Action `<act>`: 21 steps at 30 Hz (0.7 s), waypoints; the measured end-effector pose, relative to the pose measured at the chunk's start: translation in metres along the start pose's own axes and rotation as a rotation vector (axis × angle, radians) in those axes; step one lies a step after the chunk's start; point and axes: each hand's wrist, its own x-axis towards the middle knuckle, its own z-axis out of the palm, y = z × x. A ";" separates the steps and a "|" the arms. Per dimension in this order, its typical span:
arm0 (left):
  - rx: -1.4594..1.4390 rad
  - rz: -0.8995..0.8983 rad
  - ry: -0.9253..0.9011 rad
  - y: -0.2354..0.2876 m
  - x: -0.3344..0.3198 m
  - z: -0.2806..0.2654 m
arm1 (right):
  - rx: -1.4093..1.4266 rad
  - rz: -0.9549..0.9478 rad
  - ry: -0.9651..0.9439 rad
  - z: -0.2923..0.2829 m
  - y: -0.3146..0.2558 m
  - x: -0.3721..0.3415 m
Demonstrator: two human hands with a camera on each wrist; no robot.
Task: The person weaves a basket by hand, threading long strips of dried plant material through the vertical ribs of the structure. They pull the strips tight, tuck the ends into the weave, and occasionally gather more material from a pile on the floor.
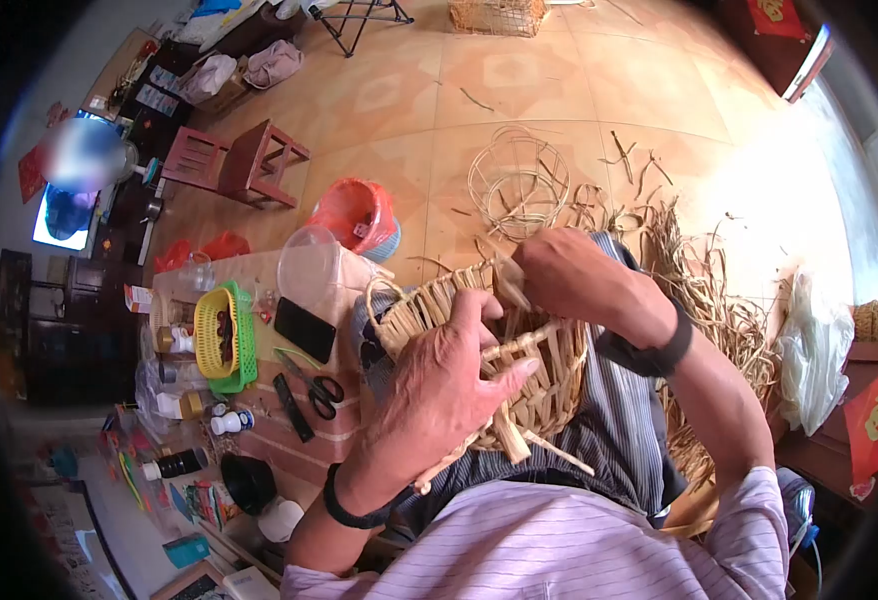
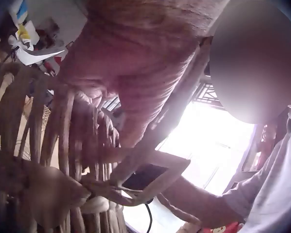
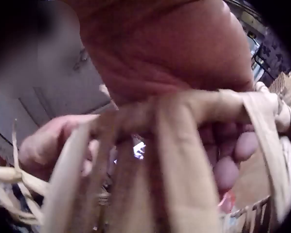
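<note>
A half-woven basket [image 1: 549, 395] of flat, straw-coloured plant strips rests on the person's lap. The left hand [image 1: 439, 375] grips its near side, thumb along the rim and fingers reaching over the opening. At the far rim the right hand [image 1: 571, 275] bends down with curled fingers, holding a pale strip [image 1: 511, 285] that runs into the basket. Its fingertips [image 3: 228, 172] show behind the rim in the right wrist view. Loose strip ends [image 1: 559, 452] stick out near the left thumb. Upright stakes [image 2: 62, 126] and a bent strip [image 2: 167, 179] appear in the left wrist view.
On the low table at left lie scissors [image 1: 324, 395], a black phone [image 1: 306, 330], a yellow basket [image 1: 215, 330] and several bottles. A red-lined bucket [image 1: 356, 215] stands beyond. Loose strips [image 1: 694, 290] pile on the floor at right, near a coiled ring [image 1: 517, 185].
</note>
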 end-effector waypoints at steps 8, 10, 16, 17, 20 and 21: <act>0.121 -0.003 -0.294 0.005 0.012 -0.026 | -0.270 -0.013 0.170 0.018 0.043 0.021; 0.090 0.077 -0.343 0.000 0.015 -0.030 | -0.328 0.008 0.192 0.020 0.045 0.027; 0.046 0.178 -0.424 -0.017 0.020 -0.031 | -0.392 0.013 0.267 0.018 0.046 0.035; 0.054 0.164 -0.420 -0.015 0.021 -0.032 | -0.396 0.033 0.277 0.017 0.046 0.036; 0.056 0.105 -0.415 -0.014 0.020 -0.031 | -0.439 0.052 0.291 0.023 0.052 0.039; 0.052 0.084 -0.412 -0.015 0.021 -0.030 | -0.450 0.058 0.298 0.023 0.052 0.039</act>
